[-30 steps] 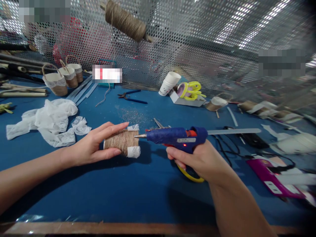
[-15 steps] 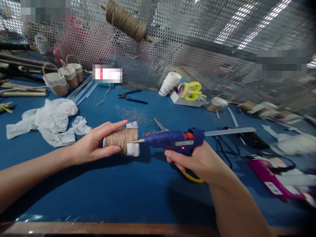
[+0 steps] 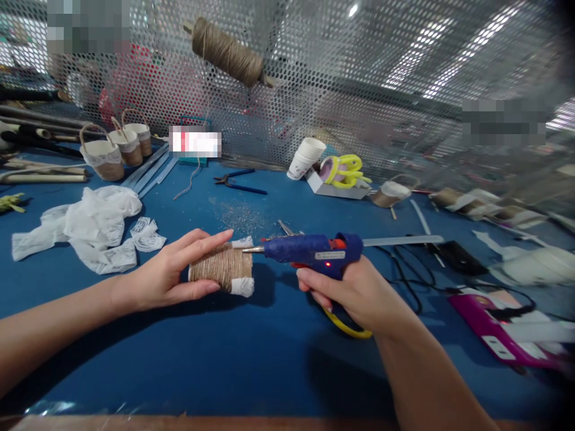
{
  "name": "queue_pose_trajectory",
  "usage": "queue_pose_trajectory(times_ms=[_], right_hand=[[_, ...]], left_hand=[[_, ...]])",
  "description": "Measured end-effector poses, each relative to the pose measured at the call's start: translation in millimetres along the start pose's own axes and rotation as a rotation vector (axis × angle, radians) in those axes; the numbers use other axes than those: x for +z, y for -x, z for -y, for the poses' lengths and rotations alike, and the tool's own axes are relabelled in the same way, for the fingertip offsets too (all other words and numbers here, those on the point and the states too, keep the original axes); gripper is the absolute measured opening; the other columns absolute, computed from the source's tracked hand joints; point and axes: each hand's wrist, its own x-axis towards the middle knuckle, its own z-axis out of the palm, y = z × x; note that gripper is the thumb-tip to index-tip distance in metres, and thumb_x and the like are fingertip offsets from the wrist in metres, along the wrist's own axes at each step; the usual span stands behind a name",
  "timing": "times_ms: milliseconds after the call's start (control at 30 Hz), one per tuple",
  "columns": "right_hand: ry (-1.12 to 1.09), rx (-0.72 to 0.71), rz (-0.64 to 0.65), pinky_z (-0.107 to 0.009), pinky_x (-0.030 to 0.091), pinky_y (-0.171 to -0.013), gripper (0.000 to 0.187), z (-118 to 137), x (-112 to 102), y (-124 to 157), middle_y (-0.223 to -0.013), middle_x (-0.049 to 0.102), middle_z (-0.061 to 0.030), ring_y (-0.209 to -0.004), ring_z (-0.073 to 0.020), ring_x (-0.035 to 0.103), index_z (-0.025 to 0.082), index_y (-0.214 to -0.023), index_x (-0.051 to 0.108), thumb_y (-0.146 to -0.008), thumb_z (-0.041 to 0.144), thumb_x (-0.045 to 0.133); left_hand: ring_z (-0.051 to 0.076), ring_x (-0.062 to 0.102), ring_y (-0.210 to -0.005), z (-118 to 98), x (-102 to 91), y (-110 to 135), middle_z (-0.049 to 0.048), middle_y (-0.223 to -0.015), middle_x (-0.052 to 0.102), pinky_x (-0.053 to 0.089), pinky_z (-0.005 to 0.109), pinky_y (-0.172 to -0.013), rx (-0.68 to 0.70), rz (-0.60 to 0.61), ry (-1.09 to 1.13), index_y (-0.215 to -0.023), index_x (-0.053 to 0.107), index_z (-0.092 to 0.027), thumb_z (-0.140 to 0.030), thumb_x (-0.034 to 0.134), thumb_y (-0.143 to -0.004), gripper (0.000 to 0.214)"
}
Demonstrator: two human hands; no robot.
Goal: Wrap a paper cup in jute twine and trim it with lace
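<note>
My left hand (image 3: pixel 188 266) grips a twine-wrapped paper cup (image 3: pixel 222 267) lying on its side, thumb below and fingers above. A strip of white lace (image 3: pixel 243 286) runs round part of its right-hand rim, with bare twine between the lace ends. My right hand (image 3: pixel 339 287) is closed round a blue glue gun (image 3: pixel 299 248) with a red light lit and a clear glue stick (image 3: pixel 402 241) out of its back. The metal nozzle is at the twine near the rim, just below the upper lace end. Scissors (image 3: pixel 349 326) with a yellow handle lie partly hidden beneath the gun.
White lace (image 3: pixel 96 224) lies in a heap at left, small handled baskets (image 3: pixel 104 160) behind it. Pliers (image 3: pixel 240 181), stacked paper cups (image 3: pixel 305 158) and a white box (image 3: pixel 336 189) stand further back. At right are black cables and a purple power strip (image 3: pixel 487 329).
The nozzle has shifted upward along the cup's rim, from beside the lower lace end towards the upper one. Both hands keep their hold. The view has tilted slightly.
</note>
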Motion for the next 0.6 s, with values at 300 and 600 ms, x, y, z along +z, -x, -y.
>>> queue_pose_trajectory(times_ms=[300, 600], right_hand=[[0.022, 0.002, -0.032, -0.023, 0.04, -0.044, 0.03, -4.9, -5.2, -0.8, -0.043, 0.045, 0.0049, -0.04, -0.0092, 0.044, 0.018, -0.066, 0.062, -0.076, 0.046, 0.058], [-0.179, -0.014, -0.219, -0.02, 0.038, -0.044, 0.03, -7.5, -19.8, -10.6, -0.048, 0.049, 0.0038, -0.043, -0.0071, 0.043, 0.018, -0.058, 0.052, -0.072, 0.04, 0.065]], left_hand=[[0.021, 0.052, -0.097, 1.2, -1.4, 0.2, 0.0118, -0.114, 0.051, 0.048, 0.032, -0.08, -0.023, -0.001, -0.039, -0.141, 0.021, -0.025, -0.032, 0.05, -0.086, 0.062], [0.023, 0.053, -0.109, 6.0, -0.8, -2.2, 0.0107, -0.124, 0.053, 0.044, 0.034, -0.091, -0.292, -0.074, -0.09, -0.137, 0.027, -0.02, -0.035, 0.048, -0.084, 0.059]])
